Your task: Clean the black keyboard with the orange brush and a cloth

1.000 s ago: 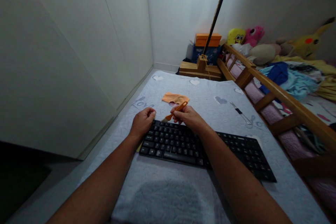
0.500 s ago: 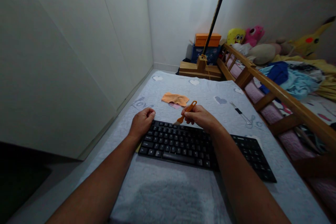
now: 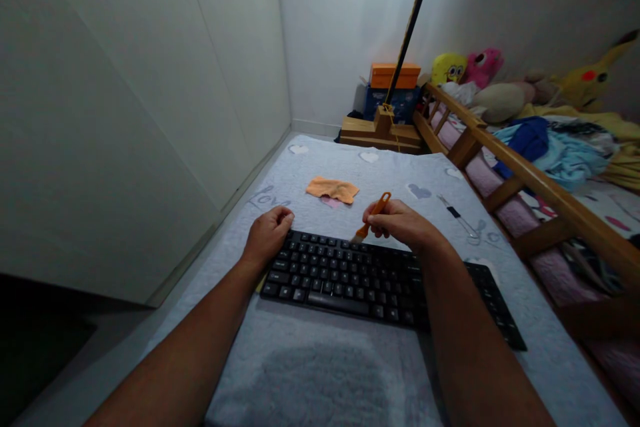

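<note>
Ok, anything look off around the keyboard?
No spill or damage visible. Slightly odd: a yellow bit shows at the left end of the keyboard, mostly hidden, so can't tell what it is. Also messy: clothes heaped beyond the wooden rail.

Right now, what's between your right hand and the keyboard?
The brush: the right hand holds it, bristles down by the keyboard. The head view shows it.

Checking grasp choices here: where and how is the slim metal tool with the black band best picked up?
Probably by the black band, from above, pinching across its long sides: the metal tool lies flat, and the band looks thickest.
</note>
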`<state>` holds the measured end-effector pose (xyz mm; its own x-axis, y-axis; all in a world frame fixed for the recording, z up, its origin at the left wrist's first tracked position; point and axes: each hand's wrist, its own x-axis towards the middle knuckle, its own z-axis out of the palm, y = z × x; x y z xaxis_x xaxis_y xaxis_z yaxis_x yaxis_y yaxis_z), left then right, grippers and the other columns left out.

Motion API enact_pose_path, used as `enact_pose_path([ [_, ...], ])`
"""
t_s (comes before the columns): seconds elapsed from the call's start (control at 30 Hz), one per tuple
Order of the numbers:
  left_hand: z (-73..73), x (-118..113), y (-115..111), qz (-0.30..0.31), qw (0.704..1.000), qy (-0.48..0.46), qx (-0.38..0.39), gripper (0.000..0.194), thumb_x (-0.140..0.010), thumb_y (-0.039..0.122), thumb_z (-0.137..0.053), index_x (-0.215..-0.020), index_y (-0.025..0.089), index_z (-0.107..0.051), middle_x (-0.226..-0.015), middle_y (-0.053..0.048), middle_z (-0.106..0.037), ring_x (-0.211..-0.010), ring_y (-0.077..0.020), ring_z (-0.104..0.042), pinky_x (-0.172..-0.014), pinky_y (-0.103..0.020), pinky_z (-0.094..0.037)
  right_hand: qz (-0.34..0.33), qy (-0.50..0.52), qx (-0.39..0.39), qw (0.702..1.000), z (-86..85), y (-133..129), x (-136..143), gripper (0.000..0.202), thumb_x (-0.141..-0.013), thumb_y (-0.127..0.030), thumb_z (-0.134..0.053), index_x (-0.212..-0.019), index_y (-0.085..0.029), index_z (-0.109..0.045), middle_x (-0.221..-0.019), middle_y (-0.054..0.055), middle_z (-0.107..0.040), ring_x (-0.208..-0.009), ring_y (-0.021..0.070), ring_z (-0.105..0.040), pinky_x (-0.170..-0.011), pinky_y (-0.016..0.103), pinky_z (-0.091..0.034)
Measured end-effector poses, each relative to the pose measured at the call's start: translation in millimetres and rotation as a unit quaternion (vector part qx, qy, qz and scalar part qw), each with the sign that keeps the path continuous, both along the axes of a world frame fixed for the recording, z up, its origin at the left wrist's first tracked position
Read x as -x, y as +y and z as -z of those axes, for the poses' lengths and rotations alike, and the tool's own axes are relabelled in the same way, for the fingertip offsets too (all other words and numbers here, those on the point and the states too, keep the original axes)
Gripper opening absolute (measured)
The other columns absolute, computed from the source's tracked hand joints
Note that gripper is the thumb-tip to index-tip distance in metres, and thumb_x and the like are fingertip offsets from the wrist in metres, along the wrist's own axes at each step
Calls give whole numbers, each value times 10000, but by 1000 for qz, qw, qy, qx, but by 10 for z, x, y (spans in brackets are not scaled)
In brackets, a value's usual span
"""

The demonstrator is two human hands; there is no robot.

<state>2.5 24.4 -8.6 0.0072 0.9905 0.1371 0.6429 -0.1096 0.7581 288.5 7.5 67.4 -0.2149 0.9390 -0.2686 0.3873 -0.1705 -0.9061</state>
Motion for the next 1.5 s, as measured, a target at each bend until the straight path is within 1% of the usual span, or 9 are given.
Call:
enact_pose_path([
  [0.1,-4,0,-1,-4,1000,2,0,298,-849,429,-486,-849,196,-673,-776,-21,-684,-725,-194,-614,-685,-292,-424,16,25,-38,999,3,4,24,48,-811,-195,-607,-777,-176,-634,-567,-4,-589,-521,116,-518,-474,239,-350],
  [0.2,-3,-3,0,-5,1000,3,-1,293,-847,427,-487,-832,196,-668,-773,-20,-681,-724,-193,-612,-695,-292,-424,19,62,-67,996,49,5,144,95,-853,-250,-589,-811,-175,-627,-581,-9,-600,-534,113,-523,-493,236,-372],
  [0.37,15,2,7,2,1000,-3,-6,281,-850,423,-488,-827,199,-656,-768,-20,-674,-726,-195,-610,-683,-291,-421,-10,110,-66,992,221,11,358,118,-876,-265,-570,-829,-168,-616,-613,-14,-603,-557,111,-537,-515,233,-390],
  [0.5,8,1,9,0,1000,6,-9,269,-853,419,-487,-822,207,-651,-757,-16,-676,-728,-197,-612,-683,-290,-423,-24,101,-63,993,292,10,392,128,-891,-263,-566,-831,-165,-623,-617,-19,-603,-556,105,-526,-533,233,-391],
  [0.6,11,1,8,-2,1000,7,-11,260,-858,408,-488,-819,208,-650,-753,-11,-674,-733,-195,-613,-688,-288,-423,-23,80,-50,995,262,12,349,120,-893,-237,-564,-820,-164,-624,-595,-22,-599,-540,103,-516,-525,230,-385],
  [0.8,60,18,21,9,1000,-2,-12,259,-863,397,-491,-835,200,-657,-759,-7,-664,-733,-187,-610,-691,-282,-421,-11,47,-20,999,126,6,216,121,-875,-173,-556,-767,-168,-612,-582,-16,-591,-523,102,-536,-478,219,-352],
  [0.9,65,18,28,11,1000,-4,-11,269,-864,401,-487,-839,197,-661,-756,-10,-666,-734,-190,-611,-693,-283,-421,-5,25,-17,1000,80,-8,146,132,-870,-171,-548,-756,-166,-614,-577,-12,-587,-516,104,-530,-482,229,-356],
  [1.23,30,4,16,1,1000,-4,-6,283,-839,429,-496,-829,200,-662,-804,-25,-701,-751,-200,-624,-701,-294,-439,11,-9,-17,1000,77,-6,-71,101,-819,-177,-571,-726,-175,-610,-535,-16,-574,-476,103,-500,-456,238,-337],
  [1.5,33,6,24,2,1000,-3,-4,286,-837,437,-495,-824,204,-660,-790,-23,-701,-748,-200,-626,-688,-288,-439,31,-53,-24,998,-26,-25,-237,119,-791,-172,-598,-673,-176,-610,-497,-10,-565,-466,105,-488,-449,239,-333],
])
